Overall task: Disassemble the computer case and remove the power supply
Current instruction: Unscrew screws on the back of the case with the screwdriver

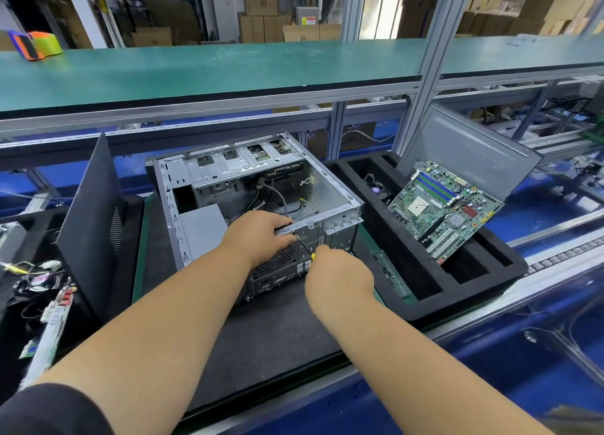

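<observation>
Open grey steel computer case (248, 186) lies on its side on the black mat. Left hand (261, 235) grips its rear edge; right hand (336, 271) holds a yellow-handled screwdriver (305, 246) w/ tip at a rear-panel screw, probably a PSU mount. Grey metal PSU box (201, 227) sits inside, near-left corner. Next: back the screw out w/o slipping.

Silver-grey case (248, 173); green motherboard (444, 209); black foam tray (425, 291); yellow-tipped screwdriver (305, 246)

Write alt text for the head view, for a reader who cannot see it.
A person's right hand drives a yellow-handled screwdriver into the rear panel of an open computer case while the left hand grips the case's rear top edge. To the right, a green motherboard leans in a black foam tray.
</observation>
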`<state>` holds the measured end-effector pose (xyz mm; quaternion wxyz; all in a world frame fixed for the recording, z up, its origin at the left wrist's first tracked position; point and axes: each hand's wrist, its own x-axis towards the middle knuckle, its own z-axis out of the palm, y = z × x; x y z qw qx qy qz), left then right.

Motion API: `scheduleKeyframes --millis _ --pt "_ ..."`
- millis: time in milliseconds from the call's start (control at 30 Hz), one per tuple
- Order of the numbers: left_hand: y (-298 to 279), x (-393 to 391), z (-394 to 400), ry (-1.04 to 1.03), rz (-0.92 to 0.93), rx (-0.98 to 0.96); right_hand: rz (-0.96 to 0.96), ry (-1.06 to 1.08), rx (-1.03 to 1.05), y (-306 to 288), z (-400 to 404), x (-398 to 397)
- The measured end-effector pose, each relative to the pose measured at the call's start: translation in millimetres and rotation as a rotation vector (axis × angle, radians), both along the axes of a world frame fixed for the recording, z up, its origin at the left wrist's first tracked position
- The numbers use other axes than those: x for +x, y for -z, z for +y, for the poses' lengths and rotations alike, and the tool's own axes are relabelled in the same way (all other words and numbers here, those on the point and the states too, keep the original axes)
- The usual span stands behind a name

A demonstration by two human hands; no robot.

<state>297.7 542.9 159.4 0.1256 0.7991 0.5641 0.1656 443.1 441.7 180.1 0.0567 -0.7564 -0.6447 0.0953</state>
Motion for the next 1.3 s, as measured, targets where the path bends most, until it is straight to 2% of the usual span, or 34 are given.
scheduleKeyframes --millis 67,133,167,233,300,367,433,500,567,767,933,1033,1100,1167,1233,1300 --pt "0.1 -0.1 0.0 -0.003 0.007 -0.005 0.097 -0.014 0.0 -5.7 1.3 9.7" --pt "0.4 -0.1 -0.2 -0.007 0.009 -0.003 0.313 -0.005 -0.077 -11.1 3.4 20.1" --pt "0.4 0.2 -0.2 -0.01 0.008 0.0 0.529 0.043 -0.155 -12.7 5.3 24.7" --pt "0.3 0.4 0.0 -0.014 0.007 0.001 1.081 0.233 -0.358 -14.3 7.9 29.6" --pt "-0.3 0.3 -0.3 -0.012 0.024 -0.004 1.439 0.356 -0.468 -11.6 8.4 34.4" --pt "-1.7 0.0 -1.4 -0.006 0.037 -0.008 1.601 0.399 -0.539 -7.0 7.0 37.4" --pt "-2.9 -0.1 -2.0 0.0 0.036 -0.012 1.684 0.424 -0.574 -2.5 4.9 37.8" --pt "-3.7 0.0 -2.5 0.004 0.032 -0.015 1.698 0.44 -0.556 1.2 4.3 35.7" --pt "-3.8 0.1 -2.4 0.002 0.03 -0.013 1.561 0.415 -0.479 4.5 4.7 32.3" --pt "-1.9 0.1 -0.9 -0.008 0.021 -0.015 0.947 0.182 -0.136 5.5 -0.9 31.9" --pt "-0.7 0.9 -0.8 -0.02 0.003 -0.015 0.148 -0.061 0.142 4.6 -6.6 24.0" --pt "-0.2 0.7 -1.0 -0.023 -0.013 -0.005 -0.055 -0.125 0.175 5.2 -9.3 14.0" --pt "0.5 0.7 -0.7 -0.019 -0.003 -0.004 -0.02 -0.114 0.18 6.3 -8.7 14.0" --pt "1.5 0.6 -0.3 -0.029 -0.009 0.0 0.174 -0.055 0.11 5.8 -6.4 17.5" --pt "2.1 0.4 0.1 -0.037 -0.012 0.009 0.546 0.085 -0.065 4.4 -2.1 20.5" --pt "2.1 0.3 0.3 -0.027 -0.002 0.014 1.041 0.284 -0.287 3.8 2.0 23.8"
